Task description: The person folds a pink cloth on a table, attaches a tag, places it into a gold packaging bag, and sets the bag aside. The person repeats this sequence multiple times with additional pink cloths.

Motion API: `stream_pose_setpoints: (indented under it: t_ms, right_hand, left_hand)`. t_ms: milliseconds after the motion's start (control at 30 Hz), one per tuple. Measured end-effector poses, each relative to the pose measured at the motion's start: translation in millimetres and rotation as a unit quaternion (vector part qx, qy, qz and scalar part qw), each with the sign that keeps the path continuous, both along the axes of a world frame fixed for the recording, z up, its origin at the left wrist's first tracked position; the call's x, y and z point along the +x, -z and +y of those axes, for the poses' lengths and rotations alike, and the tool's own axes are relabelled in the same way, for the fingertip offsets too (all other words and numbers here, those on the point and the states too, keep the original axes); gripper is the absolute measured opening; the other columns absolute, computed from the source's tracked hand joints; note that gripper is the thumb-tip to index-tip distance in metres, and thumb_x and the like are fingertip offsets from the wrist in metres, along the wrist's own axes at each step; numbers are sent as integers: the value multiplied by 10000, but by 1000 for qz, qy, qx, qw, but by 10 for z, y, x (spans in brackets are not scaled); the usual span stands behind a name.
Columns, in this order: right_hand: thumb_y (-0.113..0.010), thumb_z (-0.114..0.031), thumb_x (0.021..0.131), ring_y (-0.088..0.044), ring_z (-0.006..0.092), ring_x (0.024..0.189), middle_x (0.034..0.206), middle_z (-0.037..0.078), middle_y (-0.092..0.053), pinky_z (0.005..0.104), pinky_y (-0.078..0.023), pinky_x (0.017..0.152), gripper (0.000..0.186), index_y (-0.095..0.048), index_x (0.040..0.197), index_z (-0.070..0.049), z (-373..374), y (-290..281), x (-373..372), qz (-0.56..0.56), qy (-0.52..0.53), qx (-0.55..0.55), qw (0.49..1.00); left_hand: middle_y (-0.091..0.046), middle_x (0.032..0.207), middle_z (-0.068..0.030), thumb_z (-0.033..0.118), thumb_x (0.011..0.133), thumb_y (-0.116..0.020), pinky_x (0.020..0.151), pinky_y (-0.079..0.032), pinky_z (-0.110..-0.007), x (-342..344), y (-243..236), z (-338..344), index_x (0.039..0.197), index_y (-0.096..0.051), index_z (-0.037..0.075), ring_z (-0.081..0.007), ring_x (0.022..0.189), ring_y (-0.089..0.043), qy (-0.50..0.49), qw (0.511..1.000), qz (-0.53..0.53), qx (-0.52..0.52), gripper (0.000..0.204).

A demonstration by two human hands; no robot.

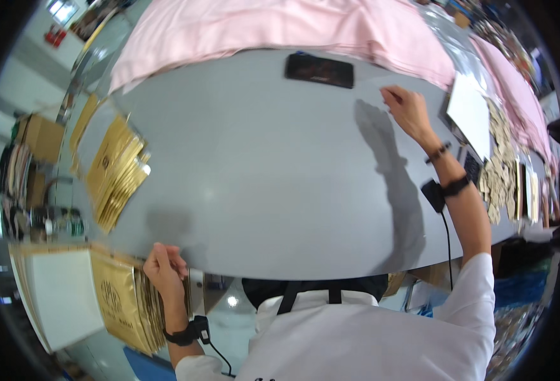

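My left hand hovers at the front left edge of the grey table, its fingers loosely curled in and nothing visible in them. Below and beside it stands a stack of gold printed bags. My right hand is lifted over the far right part of the table, its fingers folded together. No object shows in it, and its shadow falls across the tabletop. Nearest to it is a black phone, lying flat and apart from the hand. Each wrist wears a black strap with a small box and a cable.
Pink fabric covers the table's far side. More gold packages lie overlapped at the left. To the right are a white flat box and a heap of small beige pieces. A cardboard box stands at far left.
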State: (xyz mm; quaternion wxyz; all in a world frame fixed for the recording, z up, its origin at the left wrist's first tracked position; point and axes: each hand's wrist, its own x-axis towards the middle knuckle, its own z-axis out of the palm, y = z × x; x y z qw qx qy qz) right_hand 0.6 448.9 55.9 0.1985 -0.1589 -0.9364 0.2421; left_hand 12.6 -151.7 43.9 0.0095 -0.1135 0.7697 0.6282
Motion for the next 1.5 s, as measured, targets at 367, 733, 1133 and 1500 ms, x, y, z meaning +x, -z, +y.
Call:
stream_pose_setpoints:
  t_ms: [367,733,1133,1500]
  right_hand:
    - [-692,-286,965,-717,326,946,1093,108,-752,425,-565,833,252,-807,1086,-99,764,4,-1159,123,115,80,983]
    - [-797,-322,890,-731,178,730,870,101,-800,330,-581,701,272,-846,1001,-78,1007,-433,-1089,173,118,-77,975]
    - [-596,-256,1068,-780,187,736,902,132,-804,313,-604,677,270,-639,1141,1,804,-584,-1265,272,63,-152,948]
    - [-668,-232,1035,-773,278,920,996,175,-787,394,-606,834,248,-671,1179,-29,870,-110,-1220,222,50,-77,971]
  left_hand:
    - [-597,617,-22,255,1114,-557,473,-411,-226,-735,-189,1306,879,-716,-11,-88,518,-552,248,968,42,-16,388]
    - [-653,685,-24,203,1059,-632,533,-440,-250,-1322,-266,3150,968,-761,-2,-69,576,-551,455,876,145,-64,258]
    - [-741,1096,-207,139,894,-742,922,-545,-478,-3011,72,4919,1072,-797,58,-400,988,-709,238,831,435,-254,203]
    - [-734,907,-244,261,875,-763,829,-544,-491,-3333,-138,4844,916,-794,4,-432,898,-704,220,836,407,-294,263]
